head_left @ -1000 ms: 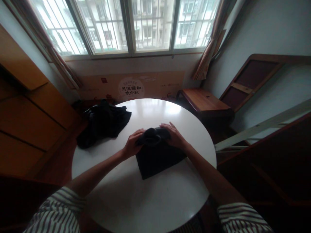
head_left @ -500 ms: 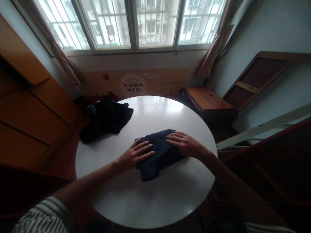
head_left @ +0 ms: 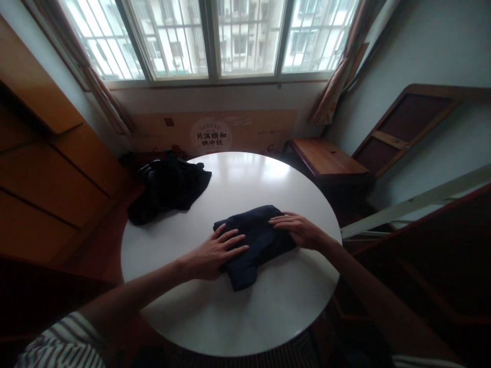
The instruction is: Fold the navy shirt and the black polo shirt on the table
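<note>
A dark navy folded garment point(head_left: 264, 232) lies on the white round table point(head_left: 192, 317); its exact kind does not show. One short flap of it sticks out toward me at the lower left. My left hand point(head_left: 220, 251) rests on the garment's left part, palm down with fingers spread. On the right end lies my right hand point(head_left: 297, 228), its fingers stretched out over the cloth and its thumb hidden. Neither hand grasps the fabric.
A heap of black clothing point(head_left: 164, 189) lies at the table's far left edge. Beyond the table are a wooden bench point(head_left: 330, 156) at right, a printed cardboard panel point(head_left: 153, 130) under the window, and orange-brown cabinets point(head_left: 49, 179) at left.
The garment's near flap has shifted slightly right and toward me along with my left hand. My right hand has slid a little to the right along the cloth.
</note>
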### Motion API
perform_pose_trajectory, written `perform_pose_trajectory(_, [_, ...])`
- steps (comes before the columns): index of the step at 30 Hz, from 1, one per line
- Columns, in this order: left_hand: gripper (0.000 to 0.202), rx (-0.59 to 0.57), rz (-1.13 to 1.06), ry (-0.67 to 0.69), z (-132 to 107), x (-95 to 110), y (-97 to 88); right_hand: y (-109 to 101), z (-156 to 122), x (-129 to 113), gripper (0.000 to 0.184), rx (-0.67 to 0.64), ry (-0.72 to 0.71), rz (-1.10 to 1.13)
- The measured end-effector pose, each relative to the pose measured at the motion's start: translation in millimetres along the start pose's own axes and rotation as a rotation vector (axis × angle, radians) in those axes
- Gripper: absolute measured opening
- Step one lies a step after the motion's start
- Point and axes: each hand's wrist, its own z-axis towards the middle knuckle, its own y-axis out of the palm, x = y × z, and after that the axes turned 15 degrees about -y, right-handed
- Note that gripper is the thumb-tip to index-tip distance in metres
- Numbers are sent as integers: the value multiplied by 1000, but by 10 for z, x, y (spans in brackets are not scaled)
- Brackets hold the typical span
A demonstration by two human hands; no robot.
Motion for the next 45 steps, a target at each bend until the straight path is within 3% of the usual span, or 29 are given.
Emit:
perform_pose_trajectory(3, [89, -69, -151, 63, -2, -71, -143, -70, 162, 18, 46, 40, 52, 12])
perform_pose_trajectory(5, [74, 4, -284, 19, 47, -194, -206, -117, 298, 96, 35, 75, 118, 15])
perform_pose_trajectory(7, [53, 138, -386, -160, 137, -346, -228, -164, 435, 233, 28, 76, 192, 55])
perform_pose_trajectory(9, [40, 166, -455, -388, 243, -495, -228, -207, 557, 408, 39, 4, 301, 124])
perform_pose_trajectory(12, [59, -81, -572, -561, 383, -650, -244, -267, 701, 650, 70, -228, 518, 202])
perform_pose_trajectory(15, [49, -324, -670, -540, 478, -693, -302, -316, 810, 773, 63, -439, 566, 214])
perform_pose_trajectory(18, [40, -424, -767, -504, 547, -658, -374, -336, 898, 766, 57, -523, 532, 239])
perform_pose_trajectory(22, [33, -444, -765, -444, 624, -587, -532, -361, 1003, 647, 78, -638, 585, 396])
perform_pose_trajectory(24, [25, -391, -666, -397, 645, -566, -688, -440, 1054, 561, 65, -696, 540, 421])
perform_pose_trajectory(26, [17, -219, -484, -368, 644, -559, -902, -585, 1106, 456, 42, -641, 466, 326])
perform_pose_trajectory(29, [27, 245, -121, -301, 605, -575, -1232, -840, 1191, 281, 23, -329, 345, -32])
perform_pose_trajectory(31, [37, 497, 113, -230, 569, -601, -1342, -925, 1233, 188, 29, -118, 254, -287])
perform_pose_trajectory(33, [41, 596, 304, -179, 528, -623, -1279, -867, 1224, 137, 46, 6, 170, -480])
perform_pose_trajectory(35, [43, 582, 442, -146, 463, -619, -1028, -649, 1126, 118, 57, 12, 99, -586])
perform_pose_trajectory(39, [42, 443, 544, -37, 198, -448, -256, 51, 677, 18, 52, -178, -6, -541])
perform_pose_trajectory(41, [40, 376, 521, -15, 13, -292, 28, 326, 415, -116, 53, -256, -18, -443])
perform_pose_trajectory(43, [36, 330, 432, -28, -154, -136, 132, 439, 213, -282, 61, -282, 29, -350])
perform_pose_trajectory(45, [44, 291, 287, -58, -245, -31, 72, 400, 120, -424, 67, -274, 82, -265])
